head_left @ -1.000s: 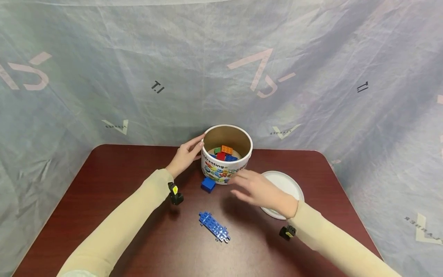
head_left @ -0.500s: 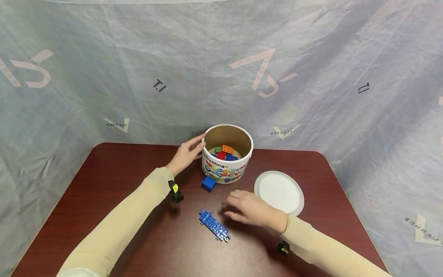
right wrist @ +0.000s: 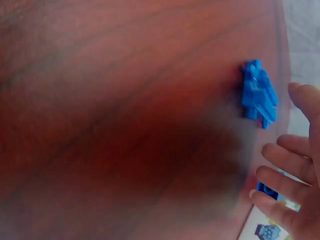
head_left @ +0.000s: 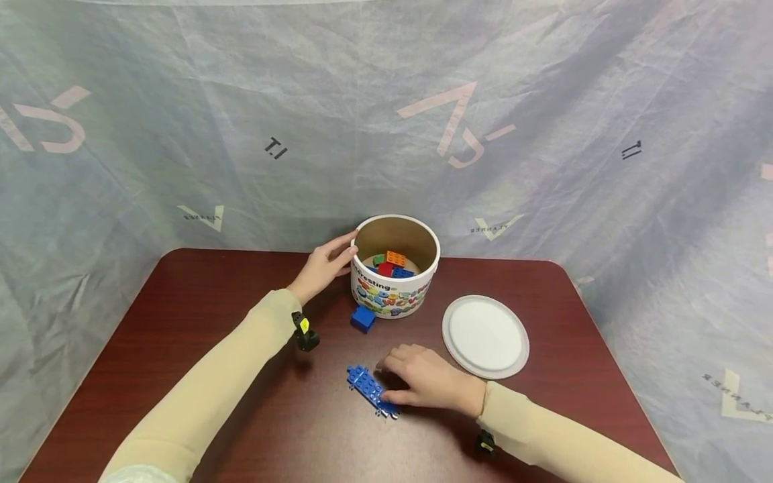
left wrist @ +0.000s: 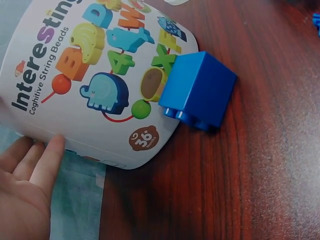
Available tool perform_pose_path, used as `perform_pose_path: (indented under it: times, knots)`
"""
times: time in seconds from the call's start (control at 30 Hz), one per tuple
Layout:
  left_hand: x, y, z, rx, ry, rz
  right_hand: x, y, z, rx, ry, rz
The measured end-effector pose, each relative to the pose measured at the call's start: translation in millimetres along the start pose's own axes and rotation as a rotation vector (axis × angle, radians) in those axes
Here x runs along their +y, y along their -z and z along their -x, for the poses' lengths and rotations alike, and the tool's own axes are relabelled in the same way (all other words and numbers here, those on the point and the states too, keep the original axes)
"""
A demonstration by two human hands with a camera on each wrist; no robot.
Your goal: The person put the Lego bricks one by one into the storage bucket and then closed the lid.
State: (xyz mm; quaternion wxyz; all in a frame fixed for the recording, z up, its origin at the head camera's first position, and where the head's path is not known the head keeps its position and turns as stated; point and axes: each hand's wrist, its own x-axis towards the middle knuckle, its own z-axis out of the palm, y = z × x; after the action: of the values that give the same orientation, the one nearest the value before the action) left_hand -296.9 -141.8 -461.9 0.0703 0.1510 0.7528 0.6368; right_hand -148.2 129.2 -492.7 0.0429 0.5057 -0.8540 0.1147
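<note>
My left hand (head_left: 319, 274) rests against the left side of a round white bucket (head_left: 398, 300), fingers laid along its outer wall and thumb near the rim. In the left wrist view, its extended fingers (left wrist: 48, 165) touch the printed wall. My right hand (head_left: 425, 380) hovers at a long blue toy car base with studs (head_left: 361, 380), thumb overlapping its near end. The right wrist view shows those fingers (right wrist: 287, 157) spread apart beside the blue base (right wrist: 257, 95), with nothing in them. A blue brick (head_left: 363, 319) lies on the table just in front of the bucket.
Inside the bucket lie an orange brick (head_left: 395, 258), a red brick (head_left: 384, 270), and some green and blue pieces. A round white lid (head_left: 488, 335) lies flat right of the bucket. A grey cloth (head_left: 332, 100) hangs behind the dark red table (head_left: 211, 295).
My right hand has come down and left from beside the bucket to the blue car base, uncovering the lid. The left hand stays on the bucket.
</note>
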Motion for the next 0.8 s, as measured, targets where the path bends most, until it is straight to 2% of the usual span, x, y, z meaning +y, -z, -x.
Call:
perform_pose_path:
  times: [0.17,0.43,0.8]
  knots:
    - [0.2,0.3,-0.1,0.001,0.005,-0.001,-6.9,-9.4,-1.6,-0.021,-0.035,0.04]
    - [-1.2,-0.1,-0.2,0.004,0.005,-0.009,-16.6,-19.6,-4.6,0.019,-0.115,0.064]
    - [1.0,-1.5,2.4,0.005,-0.008,-0.002,-20.2,-15.7,-2.3,-0.036,-0.115,0.119]
